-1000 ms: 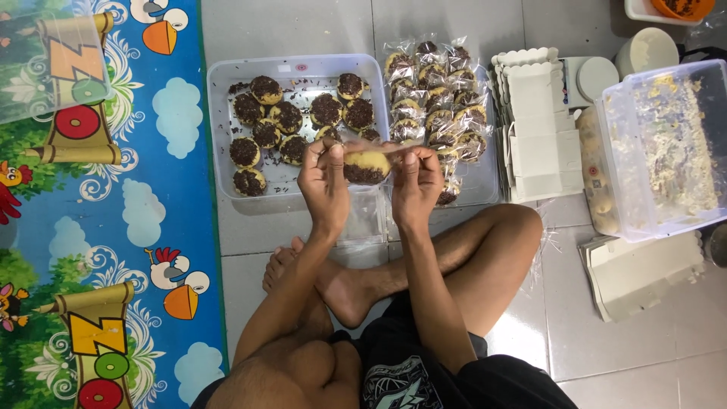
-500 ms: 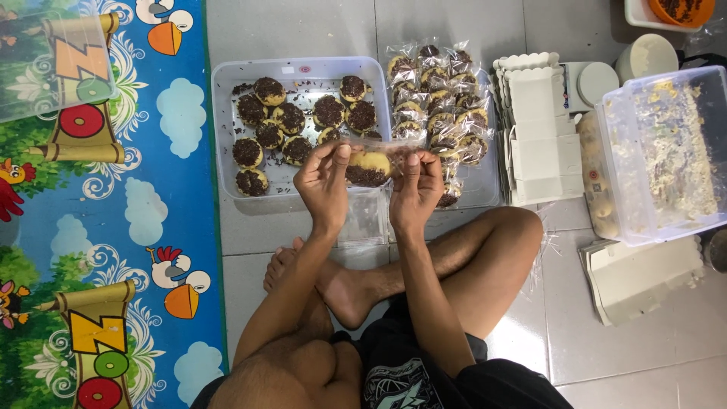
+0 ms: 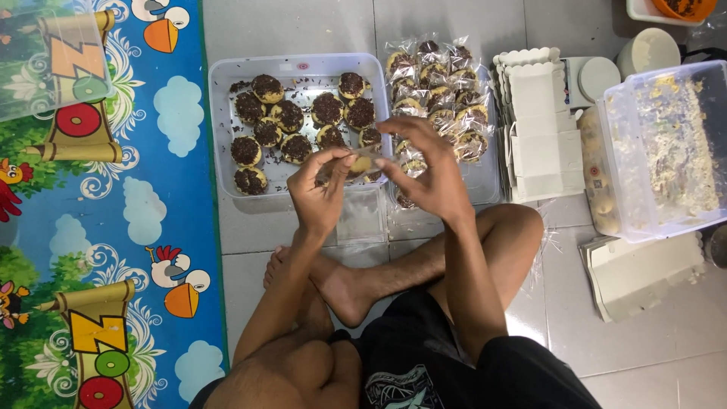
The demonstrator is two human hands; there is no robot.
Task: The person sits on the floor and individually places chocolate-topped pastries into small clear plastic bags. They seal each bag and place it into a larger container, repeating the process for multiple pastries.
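A round, chocolate-sprinkled pastry (image 3: 361, 163) in a glossy clear wrapper is lying sideways, its long axis running left to right. The left hand (image 3: 322, 189) and right hand (image 3: 428, 174) are pinching its ends above the clear plastic tray (image 3: 221, 113) of rough-topped pastries.

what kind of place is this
Probably a home floor used for packing baked goods. A person sits cross-legged on pale tiles beside a cartoon play mat, with a clear tray of chocolate-topped pastries and a stack of folded white boxes.
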